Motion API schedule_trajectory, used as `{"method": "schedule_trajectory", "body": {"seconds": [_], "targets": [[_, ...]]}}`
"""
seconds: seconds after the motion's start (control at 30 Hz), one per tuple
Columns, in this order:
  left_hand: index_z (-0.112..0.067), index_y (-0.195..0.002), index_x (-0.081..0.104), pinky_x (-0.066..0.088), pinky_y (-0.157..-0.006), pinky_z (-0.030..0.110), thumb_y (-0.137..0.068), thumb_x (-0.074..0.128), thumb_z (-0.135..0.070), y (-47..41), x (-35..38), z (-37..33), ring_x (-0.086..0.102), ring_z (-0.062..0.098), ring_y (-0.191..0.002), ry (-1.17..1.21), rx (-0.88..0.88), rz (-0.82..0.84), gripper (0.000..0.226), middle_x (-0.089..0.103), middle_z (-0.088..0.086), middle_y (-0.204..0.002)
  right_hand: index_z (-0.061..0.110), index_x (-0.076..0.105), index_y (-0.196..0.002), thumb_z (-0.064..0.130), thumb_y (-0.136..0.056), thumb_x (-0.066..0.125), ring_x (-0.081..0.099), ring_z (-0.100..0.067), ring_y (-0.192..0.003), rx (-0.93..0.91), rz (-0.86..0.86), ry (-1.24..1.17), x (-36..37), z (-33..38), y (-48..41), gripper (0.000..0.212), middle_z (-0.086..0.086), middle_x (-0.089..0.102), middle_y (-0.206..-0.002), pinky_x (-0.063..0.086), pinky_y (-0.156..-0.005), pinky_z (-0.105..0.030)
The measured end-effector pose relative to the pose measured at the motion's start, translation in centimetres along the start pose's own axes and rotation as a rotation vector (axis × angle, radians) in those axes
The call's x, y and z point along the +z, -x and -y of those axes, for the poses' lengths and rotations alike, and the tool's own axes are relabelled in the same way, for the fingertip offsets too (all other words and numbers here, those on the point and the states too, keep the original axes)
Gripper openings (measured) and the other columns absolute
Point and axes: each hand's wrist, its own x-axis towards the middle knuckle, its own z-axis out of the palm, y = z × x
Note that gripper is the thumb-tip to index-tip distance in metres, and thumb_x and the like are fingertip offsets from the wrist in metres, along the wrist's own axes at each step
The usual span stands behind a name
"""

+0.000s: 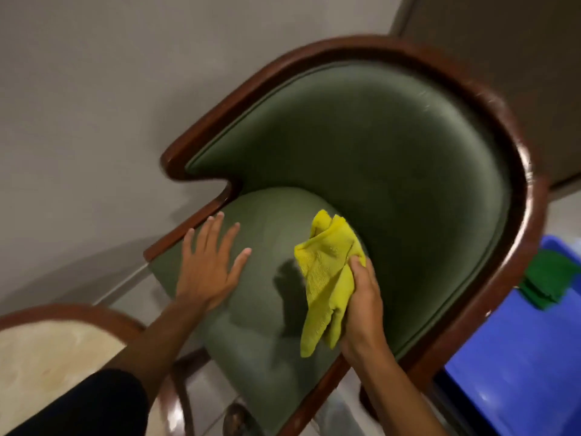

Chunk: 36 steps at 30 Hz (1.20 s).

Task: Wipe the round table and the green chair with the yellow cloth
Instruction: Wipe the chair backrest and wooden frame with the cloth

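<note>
The green chair (393, 158) fills the middle of the head view, with a curved dark wooden frame and a padded green seat. My left hand (207, 265) lies flat on the left part of the seat, fingers spread. My right hand (361, 306) grips the crumpled yellow cloth (327, 278) and holds it against the seat's right side, near the backrest. Only a part of the round table (47, 357), pale-topped with a dark wooden rim, shows at the lower left corner.
A blue plastic bin (518, 357) stands to the right of the chair, with a green cloth (547, 278) draped over its edge. A grey wall rises behind the chair. Pale floor tiles show beneath the seat.
</note>
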Motion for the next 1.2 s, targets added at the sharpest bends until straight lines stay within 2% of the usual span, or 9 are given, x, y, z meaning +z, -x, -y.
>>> {"method": "schedule_trajectory", "body": {"seconds": [0.13,0.23,0.3,0.4,0.5,0.7,0.87,1.03,1.2], "targets": [[-0.017,-0.148,0.043,0.018,-0.118,0.056,-0.097,0.026,-0.056,-9.7,-5.7,-4.9,0.024,0.031,-0.15,-0.035,0.193,-0.146,0.067,0.028,0.015,-0.162,0.03,0.056,-0.132,0.04,-0.096,0.045,0.06,-0.011,-0.12,-0.378,-0.176,0.057,-3.8,13.3,-0.2,0.039,0.004,0.064,-0.131,0.045,-0.108,-0.039],[-0.014,-0.149,0.041,0.016,-0.118,0.056,-0.097,0.032,-0.052,-16.7,-9.3,-6.9,0.022,0.033,-0.15,-0.094,0.286,-0.263,0.065,0.025,0.017,-0.163,0.043,0.037,-0.143,0.036,-0.097,0.036,0.036,-0.004,-0.138,-0.802,-0.492,0.452,-7.7,20.5,-0.3,0.046,0.0,0.039,-0.156,0.027,-0.114,-0.015],[-0.014,-0.153,0.033,0.014,-0.119,0.056,-0.096,0.032,-0.051,-20.7,-10.9,-7.7,0.016,0.032,-0.152,-0.162,0.34,-0.272,0.068,0.019,0.017,-0.164,0.046,0.027,-0.14,0.031,-0.1,0.036,0.026,-0.02,-0.146,-0.953,-0.617,0.716,-10.0,21.4,-2.4,0.044,-0.007,0.029,-0.16,0.022,-0.118,-0.028],[-0.013,-0.156,0.024,-0.002,-0.12,0.046,-0.095,0.026,-0.055,-25.8,-12.1,-7.2,0.013,0.031,-0.153,-0.261,0.389,-0.242,0.075,0.016,0.016,-0.166,0.03,0.026,-0.146,0.045,-0.101,0.035,0.02,-0.034,-0.148,-0.722,-0.546,1.126,-12.1,18.4,-8.2,0.048,-0.012,0.017,-0.163,0.03,-0.114,-0.059],[-0.01,-0.157,0.02,0.0,-0.121,0.05,-0.093,0.02,-0.062,-29.4,-12.7,-5.0,0.012,0.027,-0.153,-0.369,0.433,-0.203,0.083,0.019,0.013,-0.165,0.027,0.019,-0.154,0.052,-0.099,0.031,0.02,-0.038,-0.148,-0.592,-0.492,1.41,-13.7,15.3,-11.1,0.061,-0.015,0.013,-0.163,0.037,-0.11,-0.059],[-0.011,-0.158,0.017,0.014,-0.121,0.052,-0.095,0.025,-0.063,-31.7,-11.9,-2.5,0.02,0.027,-0.152,-0.261,0.498,-0.149,0.082,0.024,0.011,-0.164,0.02,0.011,-0.156,0.048,-0.099,0.027,0.028,-0.042,-0.143,-0.606,-0.519,1.484,-12.2,17.6,-14.4,0.065,-0.02,0.018,-0.161,0.036,-0.111,-0.058],[-0.01,-0.158,0.02,0.017,-0.121,0.053,-0.097,0.025,-0.059,-31.8,-11.7,-2.2,0.02,0.026,-0.152,-0.182,0.536,-0.155,0.078,0.024,0.011,-0.164,0.019,0.018,-0.154,0.053,-0.101,0.031,0.038,-0.04,-0.136,-0.764,-0.542,1.593,-5.1,21.6,-22.2,0.065,-0.019,0.031,-0.157,0.036,-0.105,-0.055],[-0.011,-0.158,0.019,0.017,-0.122,0.051,-0.098,0.024,-0.058,-31.7,-11.5,-2.0,0.021,0.026,-0.152,-0.148,0.545,-0.161,0.075,0.024,0.01,-0.164,0.023,0.025,-0.154,0.054,-0.101,0.032,0.021,-0.033,-0.149,-1.028,-0.37,1.632,7.5,19.9,-27.8,0.062,-0.012,0.026,-0.162,0.015,-0.12,-0.054],[-0.008,-0.156,0.024,0.019,-0.12,0.049,-0.099,0.025,-0.056,-31.9,-11.4,-1.8,0.026,0.027,-0.151,-0.152,0.54,-0.176,0.075,0.029,0.011,-0.163,0.023,0.028,-0.153,0.032,-0.101,0.041,0.02,-0.03,-0.15,-1.33,-0.164,1.717,12.7,17.2,-28.8,0.054,-0.01,0.027,-0.161,0.018,-0.121,-0.051]]}}
